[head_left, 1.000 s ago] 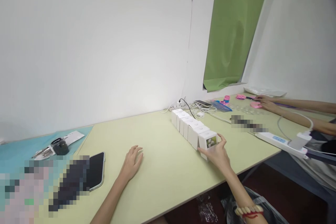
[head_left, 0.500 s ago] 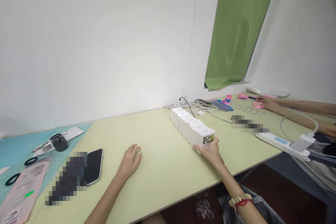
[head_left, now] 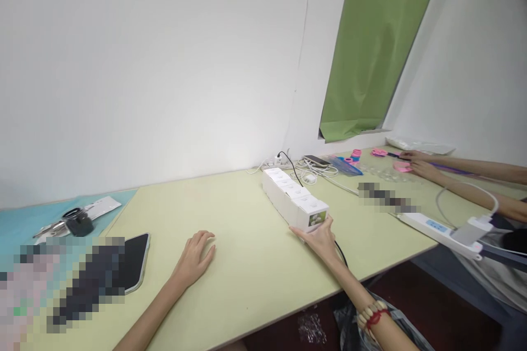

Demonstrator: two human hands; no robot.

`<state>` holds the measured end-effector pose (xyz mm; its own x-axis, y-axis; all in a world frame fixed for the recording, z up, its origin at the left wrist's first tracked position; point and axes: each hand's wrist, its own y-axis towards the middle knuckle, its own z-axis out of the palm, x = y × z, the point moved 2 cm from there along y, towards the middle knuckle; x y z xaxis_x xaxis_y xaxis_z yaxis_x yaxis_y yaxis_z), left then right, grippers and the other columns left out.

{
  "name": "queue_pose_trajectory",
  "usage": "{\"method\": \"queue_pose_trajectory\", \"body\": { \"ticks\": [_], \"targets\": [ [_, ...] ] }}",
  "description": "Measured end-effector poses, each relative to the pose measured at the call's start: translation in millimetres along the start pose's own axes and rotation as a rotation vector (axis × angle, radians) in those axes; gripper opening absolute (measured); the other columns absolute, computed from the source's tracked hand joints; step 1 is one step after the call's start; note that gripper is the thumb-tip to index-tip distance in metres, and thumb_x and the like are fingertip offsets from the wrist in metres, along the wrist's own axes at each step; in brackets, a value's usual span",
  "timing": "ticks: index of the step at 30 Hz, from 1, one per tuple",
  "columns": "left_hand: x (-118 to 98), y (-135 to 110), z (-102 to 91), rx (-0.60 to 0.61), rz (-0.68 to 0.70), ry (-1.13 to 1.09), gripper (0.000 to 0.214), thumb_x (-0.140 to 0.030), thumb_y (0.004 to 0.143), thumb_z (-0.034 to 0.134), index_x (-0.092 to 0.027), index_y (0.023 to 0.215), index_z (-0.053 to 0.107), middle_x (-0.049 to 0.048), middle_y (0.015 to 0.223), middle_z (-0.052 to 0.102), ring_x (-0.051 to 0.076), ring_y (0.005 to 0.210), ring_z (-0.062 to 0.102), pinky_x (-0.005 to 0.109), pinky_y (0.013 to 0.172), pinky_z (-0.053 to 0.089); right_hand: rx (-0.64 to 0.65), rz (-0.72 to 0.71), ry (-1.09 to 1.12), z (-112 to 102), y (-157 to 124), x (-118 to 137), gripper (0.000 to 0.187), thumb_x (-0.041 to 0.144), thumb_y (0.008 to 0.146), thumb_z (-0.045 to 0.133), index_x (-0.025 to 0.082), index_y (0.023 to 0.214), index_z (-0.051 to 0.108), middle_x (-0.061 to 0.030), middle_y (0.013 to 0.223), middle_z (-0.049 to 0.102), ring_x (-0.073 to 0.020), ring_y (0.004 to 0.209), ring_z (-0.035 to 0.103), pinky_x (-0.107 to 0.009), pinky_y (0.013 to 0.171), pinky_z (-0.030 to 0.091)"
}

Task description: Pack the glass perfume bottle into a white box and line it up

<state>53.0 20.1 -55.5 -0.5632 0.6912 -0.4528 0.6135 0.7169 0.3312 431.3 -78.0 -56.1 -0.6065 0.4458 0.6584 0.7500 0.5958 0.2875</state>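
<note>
Several small white boxes [head_left: 284, 197] stand in one row on the pale yellow table, running from near the wall toward me. My right hand [head_left: 318, 240] grips the nearest white box [head_left: 302, 218], thumb on its left side and fingers on its right. That box's end bears a small green-and-white picture. On the bare tabletop to the left lies my left hand [head_left: 194, 258], fingers loosely spread and holding nothing. A dark-screened phone [head_left: 135, 263] is beside it, partly covered by a blurred patch.
Cables and a phone [head_left: 317, 160] lie behind the boxes. A white power strip [head_left: 440, 233] crosses the right side, where another person's hands [head_left: 422, 163] handle pink pieces. At left, a dark jar [head_left: 77, 222] stands on a blue mat [head_left: 20, 219].
The row of boxes looks straighter and tighter, with my right hand still on its near end. My left hand stays on the table; the whole view has shifted slightly.
</note>
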Motion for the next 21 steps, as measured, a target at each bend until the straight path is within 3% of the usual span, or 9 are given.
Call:
{"method": "queue_pose_trajectory", "body": {
  "ticks": [7, 15, 18, 21],
  "targets": [
    [1, 1, 2.1, -0.008, -0.005, -0.007, 0.030, -0.038, 0.089, 0.033, -0.022, 0.111, 0.046, 0.0044, 0.112, 0.049, 0.016, 0.105, 0.046, 0.034, 0.091, 0.036, 0.060, 0.050, -0.052, 3, 4, 9, 0.118, 0.075, 0.036, 0.064, 0.010, 0.123, 0.017, -0.0193, 0.113, 0.049, -0.0371, 0.101, 0.051, -0.043, 0.081, 0.042],
    [0, 5, 3.4, -0.058, -0.019, -0.041, 0.025, -0.036, 0.088, 0.036, -0.022, 0.105, 0.047, 0.0031, 0.107, 0.050, 0.017, 0.102, 0.047, 0.037, 0.088, 0.036, 0.068, -0.016, -0.076, 30, 23, 17, 0.122, 0.075, 0.032, 0.064, 0.008, 0.123, 0.018, -0.0228, 0.118, 0.045, -0.0375, 0.101, 0.051, -0.043, 0.082, 0.042],
    [-9, 0, -7.7, -0.209, -0.038, -0.192, 0.022, -0.032, 0.087, 0.039, -0.020, 0.103, 0.049, 0.0038, 0.105, 0.052, 0.017, 0.102, 0.048, 0.036, 0.090, 0.036, 0.077, -0.049, -0.047, 35, 23, 12, 0.125, 0.074, 0.034, 0.065, 0.008, 0.128, 0.015, -0.0228, 0.122, 0.042, -0.0373, 0.104, 0.049, -0.045, 0.085, 0.041],
    [-17, -19, -39.6, -0.538, -0.237, -0.596, 0.024, -0.038, 0.086, 0.043, -0.016, 0.095, 0.051, 0.0059, 0.098, 0.053, 0.015, 0.091, 0.052, 0.030, 0.079, 0.042, -0.013, -0.178, -0.010, 33, 15, 6, 0.136, 0.071, 0.035, 0.068, 0.004, 0.135, 0.004, -0.0272, 0.132, 0.028, -0.0383, 0.118, 0.037, -0.046, 0.094, 0.035]
  ]
}}
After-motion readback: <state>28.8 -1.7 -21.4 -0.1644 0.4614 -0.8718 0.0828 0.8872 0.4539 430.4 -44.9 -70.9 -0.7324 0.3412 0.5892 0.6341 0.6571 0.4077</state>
